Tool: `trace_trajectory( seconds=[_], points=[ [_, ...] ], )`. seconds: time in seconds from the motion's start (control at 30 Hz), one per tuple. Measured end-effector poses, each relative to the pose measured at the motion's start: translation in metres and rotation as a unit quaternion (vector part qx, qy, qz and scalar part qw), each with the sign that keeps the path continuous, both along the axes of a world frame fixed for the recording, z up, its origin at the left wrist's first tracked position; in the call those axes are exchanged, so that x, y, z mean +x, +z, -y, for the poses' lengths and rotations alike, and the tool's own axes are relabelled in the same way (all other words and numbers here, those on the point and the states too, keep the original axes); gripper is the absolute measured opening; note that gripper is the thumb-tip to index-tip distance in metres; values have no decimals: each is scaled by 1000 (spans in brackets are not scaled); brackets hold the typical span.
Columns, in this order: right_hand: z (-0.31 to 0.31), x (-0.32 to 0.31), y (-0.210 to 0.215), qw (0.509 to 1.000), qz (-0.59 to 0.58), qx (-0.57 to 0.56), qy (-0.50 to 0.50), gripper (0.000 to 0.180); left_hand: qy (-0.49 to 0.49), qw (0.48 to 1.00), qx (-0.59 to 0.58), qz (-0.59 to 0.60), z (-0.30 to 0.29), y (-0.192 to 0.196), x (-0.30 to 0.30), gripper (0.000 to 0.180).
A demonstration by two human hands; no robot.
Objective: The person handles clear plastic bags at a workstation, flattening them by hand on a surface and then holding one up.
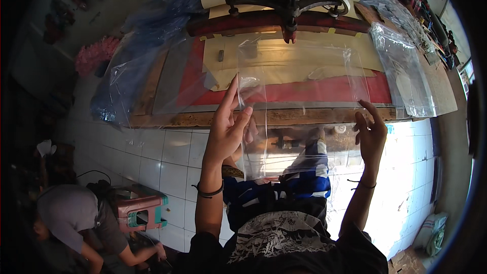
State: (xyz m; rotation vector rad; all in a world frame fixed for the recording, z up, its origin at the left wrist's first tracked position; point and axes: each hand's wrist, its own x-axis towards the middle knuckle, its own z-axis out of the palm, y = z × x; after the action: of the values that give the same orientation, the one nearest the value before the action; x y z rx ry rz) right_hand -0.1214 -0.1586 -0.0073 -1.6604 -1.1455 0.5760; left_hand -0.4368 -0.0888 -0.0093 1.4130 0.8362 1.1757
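Note:
A large clear plastic bag (304,142) spreads out in front of me, between my hands and partly over the table's near edge. My left hand (223,132) has the bag's left side between thumb and fingers, its index finger pointing up along the film. At the right side, my right hand (373,132) is raised with bent fingers apart, the fingertips close to the bag's edge; whether they touch it is unclear. Beyond lies a press bed with a red sheet (284,94) and cream paper (289,63). A black metal clamp frame (286,0) stands over them.
Piles of clear plastic film (132,76) cover the table's left end; more clear bags (406,71) lie on the right. A wooden edge (203,117) runs along the front. Lower left, another person (71,213) bends beside a pink and green stool (139,208) on the tiled floor.

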Motion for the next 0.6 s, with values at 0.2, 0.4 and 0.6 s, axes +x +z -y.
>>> trace_trajectory(
  seconds=[0.2, 0.4, 0.6],
  points=[
    [-17, -4, 5, 997, 60, -7, 41, 31, 82, 977, -29, -193, -16, 7, -7, 59],
    [-57, -6, 16, 950, 300, 49, 71, 39, 141, 833, 253, -472, -45, 13, 5, 54],
    [-75, -25, 5, 872, 463, 81, 136, 56, 75, 768, 273, -574, -50, -16, 28, 71]
  ],
)
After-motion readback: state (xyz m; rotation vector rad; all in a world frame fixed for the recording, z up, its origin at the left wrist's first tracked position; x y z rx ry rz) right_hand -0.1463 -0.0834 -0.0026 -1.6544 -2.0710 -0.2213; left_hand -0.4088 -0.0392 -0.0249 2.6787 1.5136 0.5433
